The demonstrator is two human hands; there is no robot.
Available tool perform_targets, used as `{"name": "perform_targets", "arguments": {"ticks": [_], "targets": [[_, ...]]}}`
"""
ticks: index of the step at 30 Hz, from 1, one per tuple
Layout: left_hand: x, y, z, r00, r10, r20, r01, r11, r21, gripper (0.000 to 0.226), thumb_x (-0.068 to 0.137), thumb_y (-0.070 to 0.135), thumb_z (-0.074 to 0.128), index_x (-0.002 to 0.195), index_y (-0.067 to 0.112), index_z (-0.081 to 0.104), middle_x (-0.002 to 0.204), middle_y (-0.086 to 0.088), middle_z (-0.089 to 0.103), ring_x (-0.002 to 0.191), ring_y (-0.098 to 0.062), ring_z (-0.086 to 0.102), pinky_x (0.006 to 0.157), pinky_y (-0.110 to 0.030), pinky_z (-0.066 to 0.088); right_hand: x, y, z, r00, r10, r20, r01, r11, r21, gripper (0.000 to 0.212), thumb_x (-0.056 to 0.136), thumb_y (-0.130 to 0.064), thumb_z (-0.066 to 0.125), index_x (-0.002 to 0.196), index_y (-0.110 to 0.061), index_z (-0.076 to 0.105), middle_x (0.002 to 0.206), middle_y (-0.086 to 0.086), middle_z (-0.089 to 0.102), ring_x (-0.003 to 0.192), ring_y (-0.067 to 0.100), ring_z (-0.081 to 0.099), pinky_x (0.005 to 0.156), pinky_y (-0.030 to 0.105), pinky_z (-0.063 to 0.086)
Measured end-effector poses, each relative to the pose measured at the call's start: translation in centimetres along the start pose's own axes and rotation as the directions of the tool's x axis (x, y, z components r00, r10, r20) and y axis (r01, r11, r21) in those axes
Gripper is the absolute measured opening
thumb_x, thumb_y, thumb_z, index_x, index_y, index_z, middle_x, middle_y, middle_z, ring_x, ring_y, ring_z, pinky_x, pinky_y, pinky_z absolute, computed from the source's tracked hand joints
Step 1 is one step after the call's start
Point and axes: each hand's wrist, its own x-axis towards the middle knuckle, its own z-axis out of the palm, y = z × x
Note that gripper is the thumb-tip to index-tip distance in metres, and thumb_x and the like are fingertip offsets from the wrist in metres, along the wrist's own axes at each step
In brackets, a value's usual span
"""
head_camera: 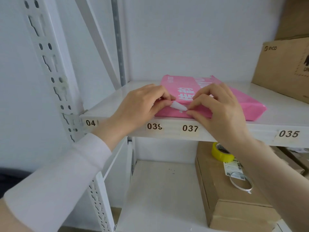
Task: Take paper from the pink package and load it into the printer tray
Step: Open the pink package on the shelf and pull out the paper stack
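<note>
A pink package (pixel 247 106) of paper lies flat on a white metal shelf (pixel 103 106), its near end at the shelf's front edge. My left hand (pixel 142 104) rests at the package's near left corner, fingertips pinching a small white flap (pixel 178 106) of the wrapper. My right hand (pixel 220 104) lies on the package's near end, fingertips pinching the same flap from the right. The flap is peeled slightly up from the pink wrapper. No printer or tray is in view.
The shelf's front lip carries number labels 04, 039, 037, 035. A cardboard box (pixel 284 67) stands at the back right. On the shelf below lie a long cardboard box (pixel 234 198), a yellow tape roll (pixel 220 153) and a white strap loop (pixel 240 181). A slotted upright (pixel 50 64) stands left.
</note>
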Motion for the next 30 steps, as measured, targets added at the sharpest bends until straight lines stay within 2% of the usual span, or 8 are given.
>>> {"name": "perform_targets", "arguments": {"ticks": [4, 9, 11, 14, 17, 20, 25, 30], "targets": [[0.2, 0.1, 0.0, 0.999, -0.047, 0.01, 0.047, 0.999, 0.008, 0.032, 0.087, 0.038, 0.042, 0.084, 0.011, 0.058, 0.09, -0.001, 0.072, 0.082, -0.019, 0.062, 0.068, -0.04, 0.049, 0.0, -0.4, -0.1, 0.999, 0.029, 0.029, -0.029, 1.0, 0.0, 0.015, 0.075, -0.027, 0.068, 0.075, -0.012, 0.066, 0.086, 0.007, 0.062, 0.079, 0.031, 0.056, 0.065, 0.047, 0.047], [0.4, 0.0, 0.2, 0.997, -0.081, 0.006, 0.08, 0.997, 0.019, 0.036, 0.085, 0.04, 0.041, 0.084, 0.008, 0.058, 0.083, -0.003, 0.067, 0.077, -0.009, 0.05, 0.065, -0.031, 0.04, 0.3, -1.0, 0.3, 0.994, 0.102, 0.033, -0.101, 0.994, -0.033, 0.024, 0.069, -0.034, 0.073, 0.073, -0.013, 0.063, 0.083, 0.007, 0.062, 0.077, 0.03, 0.056, 0.065, 0.04, 0.044], [0.4, 0.0, 0.1, 0.995, -0.095, 0.03, 0.095, 0.995, 0.003, 0.035, 0.084, 0.044, 0.043, 0.086, 0.011, 0.057, 0.085, 0.0, 0.066, 0.077, -0.003, 0.05, 0.068, -0.027, 0.042, 0.5, -1.2, 0.4, 0.993, 0.111, 0.034, -0.109, 0.993, -0.043, 0.022, 0.071, -0.032, 0.071, 0.071, -0.012, 0.062, 0.082, 0.007, 0.062, 0.075, 0.031, 0.057, 0.065, 0.038, 0.042], [0.7, 0.5, 0.0, 0.987, -0.138, 0.087, 0.144, 0.988, -0.062, 0.046, 0.072, 0.055, 0.055, 0.101, 0.02, 0.056, 0.094, 0.013, 0.064, 0.082, 0.009, 0.053, 0.075, -0.014, 0.043, 1.1, -1.4, -0.1, 0.992, 0.106, 0.067, -0.103, 0.993, -0.052, 0.027, 0.074, -0.037, 0.063, 0.071, -0.01, 0.063, 0.079, 0.008, 0.063, 0.071, 0.031, 0.059, 0.06, 0.033, 0.041], [1.1, 0.9, 0.7, 0.991, -0.107, 0.075, 0.105, 0.994, 0.028, 0.04, 0.071, 0.055, 0.059, 0.099, 0.027, 0.061, 0.088, 0.018, 0.062, 0.081, -0.002, 0.052, 0.07, -0.028, 0.048, 1.8, -1.9, -0.9, 0.987, 0.114, 0.116, -0.103, 0.99, -0.092, 0.024, 0.072, -0.032, 0.066, 0.072, -0.008, 0.065, 0.08, 0.009, 0.065, 0.073, 0.031, 0.062, 0.058, 0.028, 0.032], [1.5, 1.0, 1.0, 0.988, -0.139, 0.064, 0.136, 0.99, 0.039, 0.024, 0.074, 0.048, 0.067, 0.088, 0.028, 0.065, 0.078, 0.021, 0.054, 0.079, -0.007, 0.045, 0.066, -0.031, 0.046, 2.7, -1.8, -1.4, 0.957, 0.178, 0.231, -0.154, 0.981, -0.118, 0.02, 0.081, -0.033, 0.066, 0.085, -0.013, 0.066, 0.098, 0.004, 0.063, 0.091, 0.029, 0.06, 0.065, 0.032, 0.038], [1.9, 1.1, 1.0, 0.977, -0.175, 0.119, 0.171, 0.984, 0.042, 0.019, 0.076, 0.037, 0.069, 0.09, 0.025, 0.064, 0.071, 0.023, 0.046, 0.079, -0.007, 0.04, 0.067, -0.03, 0.041, 4.2, -1.3, -1.9, 0.897, 0.261, 0.358, -0.2, 0.959, -0.199, 0.02, 0.083, -0.041, 0.062, 0.09, -0.022, 0.065, 0.108, -0.002, 0.061, 0.1, 0.023, 0.058, 0.071, 0.028, 0.034], [2.1, 1.3, 1.0, 0.974, -0.182, 0.132, 0.174, 0.982, 0.067, 0.019, 0.077, 0.037, 0.067, 0.09, 0.024, 0.062, 0.079, 0.013, 0.053, 0.08, -0.009, 0.038, 0.066, -0.029, 0.037, 4.6, -1.4, -2.2, 0.885, 0.27, 0.379, -0.211, 0.959, -0.19, 0.017, 0.083, -0.043, 0.061, 0.084, -0.026, 0.061, 0.108, -0.001, 0.063, 0.102, 0.025, 0.057, 0.072, 0.027, 0.034]]}}
